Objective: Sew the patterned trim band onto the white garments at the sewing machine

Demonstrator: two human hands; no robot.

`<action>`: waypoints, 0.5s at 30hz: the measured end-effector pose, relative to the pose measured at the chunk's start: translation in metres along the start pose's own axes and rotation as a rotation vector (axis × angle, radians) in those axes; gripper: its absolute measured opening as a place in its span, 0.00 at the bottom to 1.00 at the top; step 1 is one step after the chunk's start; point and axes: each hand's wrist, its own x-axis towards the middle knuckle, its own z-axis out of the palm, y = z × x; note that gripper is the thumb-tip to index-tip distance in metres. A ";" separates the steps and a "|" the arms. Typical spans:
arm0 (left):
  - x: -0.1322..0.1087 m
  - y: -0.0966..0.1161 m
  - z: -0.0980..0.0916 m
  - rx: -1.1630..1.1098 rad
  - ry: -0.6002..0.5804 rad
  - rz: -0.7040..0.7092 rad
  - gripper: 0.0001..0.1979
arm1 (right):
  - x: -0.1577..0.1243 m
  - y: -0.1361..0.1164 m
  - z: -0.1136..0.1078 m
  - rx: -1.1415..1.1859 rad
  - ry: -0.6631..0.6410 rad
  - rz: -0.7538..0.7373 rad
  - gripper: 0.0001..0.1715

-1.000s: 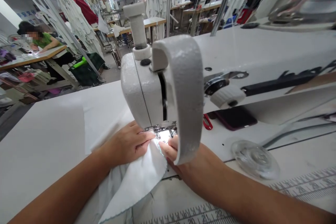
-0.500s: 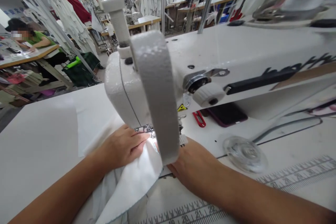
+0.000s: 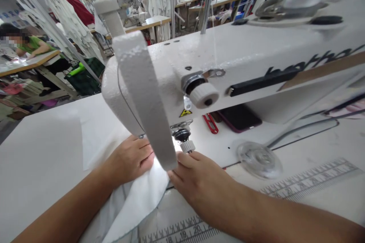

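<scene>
A white sewing machine [image 3: 168, 60] stands before me, its needle area mostly hidden behind a pale upright bar [image 3: 142, 98]. White fabric [image 3: 145, 201] runs from beneath the machine head toward me, one edge curving. Curled fingers of my left hand [image 3: 129, 159] grip and press this cloth, left of the needle area. On the other side, my right hand [image 3: 199, 182] has its fingers closed at the cloth's right edge, close under the bar's lower end; the bar partly covers the fingertips. A small white knob [image 3: 187, 146] sits just above that hand.
Red thread snips [image 3: 210, 123] and a dark phone [image 3: 241, 117] lie under the machine arm. A clear round disc [image 3: 260, 159] is to the right, near a printed ruler [image 3: 310, 178]. Another person [image 3: 35, 45] works at a table at far left; garments hang behind.
The view has shifted, so the machine appears farther left and more of the area behind the bar shows. My right hand shows more fully, fingers bent at the cloth; my left stays on the fabric.
</scene>
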 end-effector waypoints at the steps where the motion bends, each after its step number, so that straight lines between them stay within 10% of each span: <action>1: -0.001 0.000 0.001 0.003 -0.001 -0.010 0.09 | 0.000 -0.001 -0.001 0.001 -0.010 0.003 0.01; 15: -0.014 -0.009 0.010 0.032 0.024 0.019 0.08 | 0.000 0.002 -0.010 0.091 -0.087 0.048 0.05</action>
